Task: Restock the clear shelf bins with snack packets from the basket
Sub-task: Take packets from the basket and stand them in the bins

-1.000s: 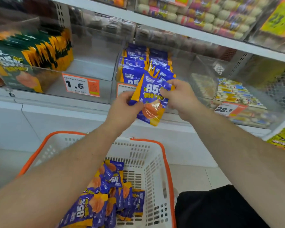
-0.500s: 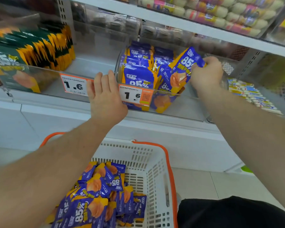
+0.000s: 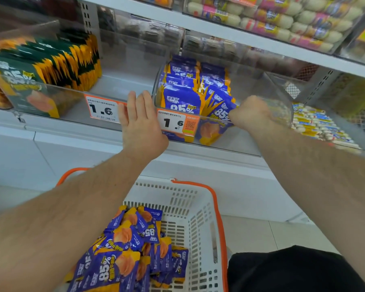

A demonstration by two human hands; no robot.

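From the head camera, the left hand [image 3: 142,125] lay flat with straight fingers against the front of the clear bin [image 3: 280,95], just beside its price tag [image 3: 177,124], holding nothing. The right hand [image 3: 250,114] was curled into a fist inside the bin, gripping the top of a purple snack packet [image 3: 216,121] pressed in at the front of the standing row [image 3: 188,85]. The basket [image 3: 200,209] below held a loose heap of the same packets [image 3: 122,253]. The likely trouble was the new packet leaning or slipping flat once let go, since the bin's right side stood open beside it; a hard push could also tip the row backward. Half a second earlier the right hand had held the packet raised above the bin's rim, tilted; it had since come down into the bin, while the left hand stayed braced in nearly the same spot.
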